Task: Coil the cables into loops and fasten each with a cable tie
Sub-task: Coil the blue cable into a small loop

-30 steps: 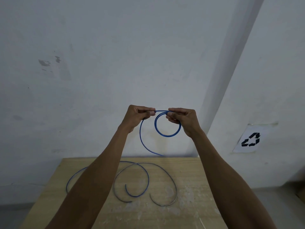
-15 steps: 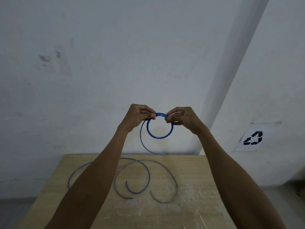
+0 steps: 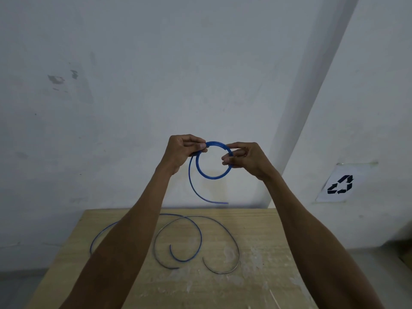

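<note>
Above the surface [image 3: 223, 293], between both hands: blue cable [image 3: 211, 176] wound into a small loop. L hand [image 3: 184, 151] pinches loop at upper left w/ thumb and fingers; R hand [image 3: 246, 160] pinches its right side. Free tail hangs from L hand, curving down-right, clear of surface. Two loose cables [image 3: 201, 239] lie uncoiled on surface below, well apart from hands.

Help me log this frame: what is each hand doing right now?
Left hand: closed, pinching the blue cable coil at its upper left.
Right hand: closed, pinching the same coil's right side.
</note>
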A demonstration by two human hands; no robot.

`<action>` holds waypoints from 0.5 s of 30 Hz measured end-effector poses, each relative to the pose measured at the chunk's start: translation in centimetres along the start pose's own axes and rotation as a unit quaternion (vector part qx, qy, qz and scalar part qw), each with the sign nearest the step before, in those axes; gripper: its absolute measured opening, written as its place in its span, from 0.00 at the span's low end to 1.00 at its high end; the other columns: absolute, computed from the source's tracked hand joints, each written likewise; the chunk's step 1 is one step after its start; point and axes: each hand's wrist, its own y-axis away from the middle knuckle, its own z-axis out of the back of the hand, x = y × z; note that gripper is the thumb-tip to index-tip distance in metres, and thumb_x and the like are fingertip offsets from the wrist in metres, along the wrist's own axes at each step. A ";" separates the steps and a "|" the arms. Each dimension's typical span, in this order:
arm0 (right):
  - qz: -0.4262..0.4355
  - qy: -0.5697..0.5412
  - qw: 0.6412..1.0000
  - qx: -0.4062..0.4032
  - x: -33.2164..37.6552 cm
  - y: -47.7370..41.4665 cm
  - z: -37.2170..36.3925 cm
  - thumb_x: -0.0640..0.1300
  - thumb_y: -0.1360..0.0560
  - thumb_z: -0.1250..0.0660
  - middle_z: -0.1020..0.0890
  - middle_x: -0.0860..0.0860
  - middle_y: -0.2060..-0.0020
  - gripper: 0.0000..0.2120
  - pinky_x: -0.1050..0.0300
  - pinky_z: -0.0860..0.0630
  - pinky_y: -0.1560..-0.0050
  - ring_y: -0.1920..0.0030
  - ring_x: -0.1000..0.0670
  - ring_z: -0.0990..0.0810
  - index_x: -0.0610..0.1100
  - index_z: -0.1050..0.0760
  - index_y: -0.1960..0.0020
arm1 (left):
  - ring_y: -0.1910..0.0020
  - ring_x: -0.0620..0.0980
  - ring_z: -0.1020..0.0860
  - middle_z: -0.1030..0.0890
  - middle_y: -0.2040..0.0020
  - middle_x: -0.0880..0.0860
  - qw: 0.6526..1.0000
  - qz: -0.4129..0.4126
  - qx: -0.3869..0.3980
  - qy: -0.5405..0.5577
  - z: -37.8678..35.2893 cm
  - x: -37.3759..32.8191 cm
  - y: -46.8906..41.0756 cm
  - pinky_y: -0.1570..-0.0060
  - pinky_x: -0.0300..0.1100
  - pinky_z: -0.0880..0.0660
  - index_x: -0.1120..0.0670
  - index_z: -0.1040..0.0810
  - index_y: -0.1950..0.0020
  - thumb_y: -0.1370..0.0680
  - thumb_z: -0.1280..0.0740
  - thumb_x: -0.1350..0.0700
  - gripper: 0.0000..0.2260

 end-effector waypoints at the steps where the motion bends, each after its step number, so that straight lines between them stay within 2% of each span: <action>1: 0.002 0.002 1.000 -0.010 -0.1 0.0 -0.1 0.34 0.27 0.24 0.12 0.41 0.54 0.21 0.49 0.15 0.47 0.54 0.43 0.12 0.36 0.22 0.35 | 0.54 0.57 0.12 0.12 0.53 0.60 1.000 -0.001 0.001 -0.002 -0.1 -0.1 0.0 0.50 0.43 0.17 0.63 0.16 0.46 0.23 0.26 0.64 0.07; 7: 0.013 -0.039 0.999 -0.030 0.5 -0.1 0.3 0.40 0.25 0.25 0.12 0.42 0.52 0.17 0.53 0.16 0.47 0.50 0.44 0.12 0.39 0.19 0.37 | 0.54 0.57 0.12 0.12 0.52 0.59 1.000 0.002 -0.001 0.005 -0.1 -0.5 -0.1 0.51 0.42 0.17 0.65 0.16 0.45 0.23 0.26 0.65 0.08; 15: 0.044 -0.041 0.997 -0.054 1.0 -0.6 0.2 0.36 0.26 0.24 0.12 0.40 0.54 0.11 0.51 0.16 0.47 0.52 0.42 0.12 0.35 0.16 0.45 | 0.53 0.57 0.12 0.12 0.52 0.59 0.999 -0.005 0.041 -0.016 -1.3 -0.7 0.3 0.48 0.45 0.17 0.65 0.16 0.46 0.24 0.26 0.65 0.08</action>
